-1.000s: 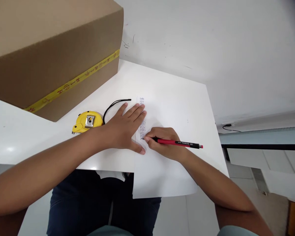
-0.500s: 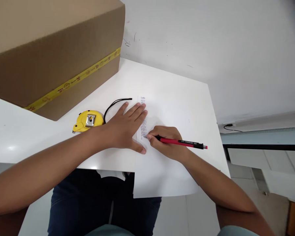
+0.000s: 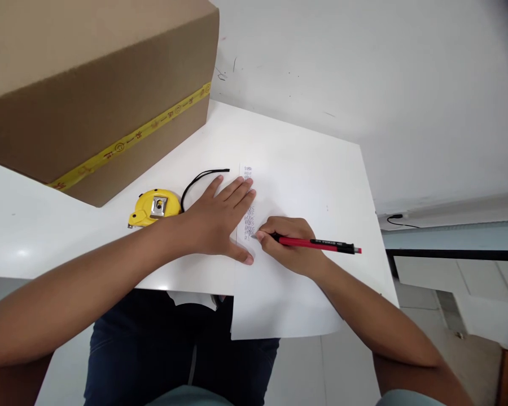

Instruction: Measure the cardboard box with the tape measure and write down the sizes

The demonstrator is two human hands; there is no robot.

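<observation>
A white sheet of paper (image 3: 279, 304) lies on the table and hangs over its front edge. Down its left side runs a column of small handwritten lines. My left hand (image 3: 218, 223) rests flat across the paper's left edge, fingers spread, covering part of the column. In my right hand (image 3: 290, 242) is a red and black mechanical pencil (image 3: 309, 243), pinched near its tip. The tip meets the paper at the lowest written line. Left of my left hand sits a yellow tape measure (image 3: 163, 204), its black wrist strap (image 3: 195, 177) curving behind the hand; my forearm passes just in front of it.
A big cardboard box (image 3: 144, 90) with yellow printed tape stands at the table's back left. The white table (image 3: 305, 132) meets a white wall (image 3: 342, 62) behind. A black plug with a cable (image 3: 395, 217) lies at right, beyond the table edge.
The pencil tip has shifted slightly right along the lowest line, and a little more writing shows there. My left hand keeps its place on the paper. The whole view has moved slightly.
</observation>
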